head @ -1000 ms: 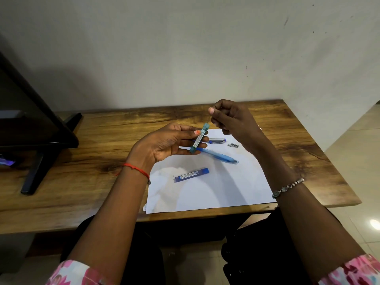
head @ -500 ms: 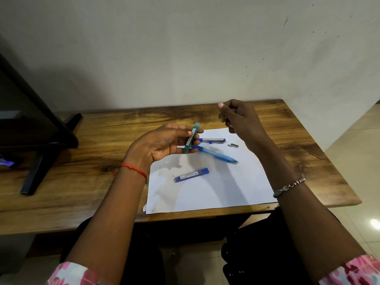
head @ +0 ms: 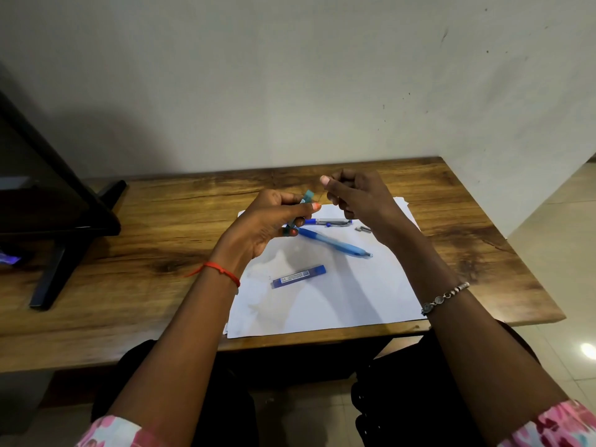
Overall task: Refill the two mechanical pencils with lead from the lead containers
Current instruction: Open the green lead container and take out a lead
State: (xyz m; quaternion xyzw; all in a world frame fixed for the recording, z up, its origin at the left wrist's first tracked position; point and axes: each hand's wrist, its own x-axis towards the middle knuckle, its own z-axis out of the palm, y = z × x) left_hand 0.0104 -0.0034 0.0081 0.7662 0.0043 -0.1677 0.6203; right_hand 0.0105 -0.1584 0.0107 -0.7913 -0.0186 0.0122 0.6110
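Observation:
My left hand (head: 267, 221) grips a teal lead container (head: 305, 199), tilted with its top end up to the right. Just right of it, my right hand (head: 354, 193) pinches a thin lead (head: 322, 193) between thumb and fingers, close to the container's top. On the white paper (head: 322, 304) lie a light-blue mechanical pencil (head: 335, 242), a blue-and-silver mechanical pencil (head: 332, 222), a small metal cap piece (head: 362, 229) and a dark-blue lead container (head: 299, 276).
The wooden desk (head: 154, 253) stands against a plain wall. A black monitor on its stand (head: 54, 221) fills the desk's left end. The desk's right edge drops off to a tiled floor (head: 567, 285).
My left hand has turned the teal container from upright to a lower tilt. My right hand pulled up and away from its top, then came back close to it, pinching a lead.

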